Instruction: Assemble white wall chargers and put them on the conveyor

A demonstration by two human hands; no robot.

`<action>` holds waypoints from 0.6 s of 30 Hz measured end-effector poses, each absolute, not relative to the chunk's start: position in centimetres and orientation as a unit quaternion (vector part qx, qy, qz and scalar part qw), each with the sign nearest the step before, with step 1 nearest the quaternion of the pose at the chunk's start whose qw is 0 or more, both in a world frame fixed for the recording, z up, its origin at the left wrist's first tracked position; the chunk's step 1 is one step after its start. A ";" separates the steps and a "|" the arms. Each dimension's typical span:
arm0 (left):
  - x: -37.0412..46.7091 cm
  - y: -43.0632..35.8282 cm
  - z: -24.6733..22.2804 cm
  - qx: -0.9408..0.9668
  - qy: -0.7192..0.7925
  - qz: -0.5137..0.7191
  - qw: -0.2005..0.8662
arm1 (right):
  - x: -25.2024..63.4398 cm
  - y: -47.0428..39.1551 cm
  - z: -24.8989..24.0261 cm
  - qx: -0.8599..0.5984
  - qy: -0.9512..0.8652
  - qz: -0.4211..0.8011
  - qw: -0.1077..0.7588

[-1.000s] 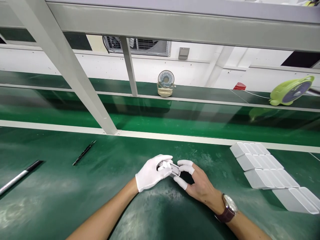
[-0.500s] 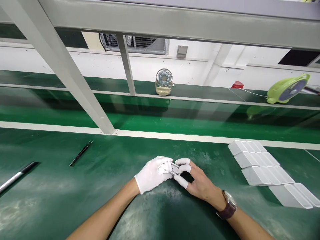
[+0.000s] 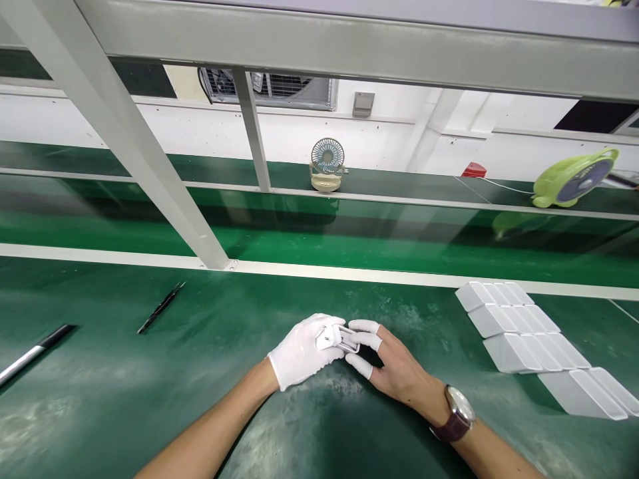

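My left hand [image 3: 302,352], in a white glove, is closed around a small white part with a grey metal frame [image 3: 349,340]. The frame sticks out of the grip to the right. At that end is my right hand [image 3: 392,359], with white covers on its thumb and two fingers. Those fingers curl about the frame, the thumb below and the fingertips at its upper side. Both hands are above the green table, and the glove hides part of the piece.
White trays [image 3: 514,352] stand in rows at the right. Black tweezers [image 3: 160,308] and a black-and-silver rod [image 3: 37,352] lie at the left. A grey post [image 3: 144,153] rises from the table's back edge. Beyond are a small fan [image 3: 327,163] and a lime-green fan [image 3: 574,179].
The fingertips of my right hand have shifted slightly on the frame, and more of its right end shows. My left hand keeps its hold in nearly the same place.
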State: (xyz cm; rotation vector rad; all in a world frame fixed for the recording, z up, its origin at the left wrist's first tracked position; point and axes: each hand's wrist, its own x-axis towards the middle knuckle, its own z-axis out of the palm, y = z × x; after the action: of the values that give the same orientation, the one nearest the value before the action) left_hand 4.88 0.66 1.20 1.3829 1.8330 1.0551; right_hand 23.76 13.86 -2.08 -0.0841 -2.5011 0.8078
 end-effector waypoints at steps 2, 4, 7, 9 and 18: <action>4.8 0.7 1.3 0.525 0.686 0.402 0.304 | 23.8 13.9 -2.3 -0.031 -0.921 0.284 0.264; 4.8 0.7 1.5 0.537 0.677 0.401 0.305 | 23.8 13.9 -2.4 -0.037 -0.912 0.297 0.280; 4.9 0.7 1.4 0.543 0.672 0.397 0.308 | 23.8 13.8 -2.2 -0.040 -0.905 0.305 0.294; 5.0 0.6 1.0 0.517 0.675 0.411 0.329 | 23.7 13.6 -2.0 -0.033 -0.917 0.287 0.277; 4.7 0.4 0.9 0.513 0.695 0.393 0.315 | 22.7 13.5 -2.6 -0.079 -0.843 0.431 0.312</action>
State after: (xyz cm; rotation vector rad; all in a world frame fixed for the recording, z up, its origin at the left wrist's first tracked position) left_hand 4.66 0.41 0.90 1.3514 1.8301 1.0361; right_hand 22.68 13.46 -2.57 -0.2075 -2.2237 1.1374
